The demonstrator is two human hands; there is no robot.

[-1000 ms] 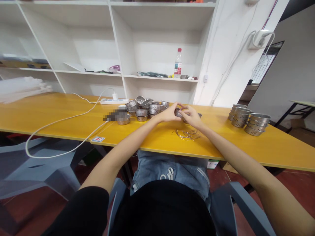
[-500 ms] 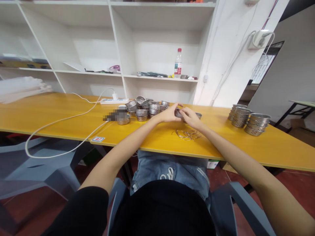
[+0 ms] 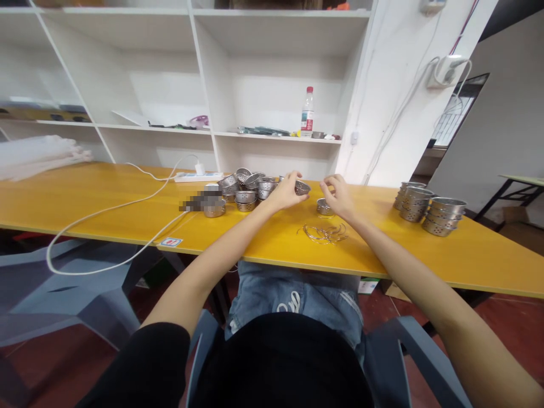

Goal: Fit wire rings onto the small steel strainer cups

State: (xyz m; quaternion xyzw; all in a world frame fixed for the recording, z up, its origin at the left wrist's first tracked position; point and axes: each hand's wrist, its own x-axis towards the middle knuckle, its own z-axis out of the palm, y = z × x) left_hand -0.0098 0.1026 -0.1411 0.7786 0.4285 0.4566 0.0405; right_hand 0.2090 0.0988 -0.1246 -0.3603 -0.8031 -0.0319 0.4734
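Note:
My left hand (image 3: 285,192) is closed round a small perforated metal cup (image 3: 302,187), held just above the yellow table (image 3: 106,198). My right hand (image 3: 340,195) hovers a little to the right with fingers curled; whether it pinches anything is hidden. Between and below the hands a second metal cup (image 3: 324,207) stands on the table. A loose bunch of thin wire rings (image 3: 325,232) lies nearer to me, in front of my right hand.
A heap of metal cups (image 3: 244,190) lies left of my hands. Two stacks of nested cups (image 3: 429,209) stand at the right. A white power strip (image 3: 198,176) and its cable (image 3: 97,218) cross the table's left half. White shelves behind hold a bottle (image 3: 307,112).
My hands were together on one cup; they have since parted. The left hand lifted its cup slightly left, the right hand drew off to the right, and a second cup shows on the table.

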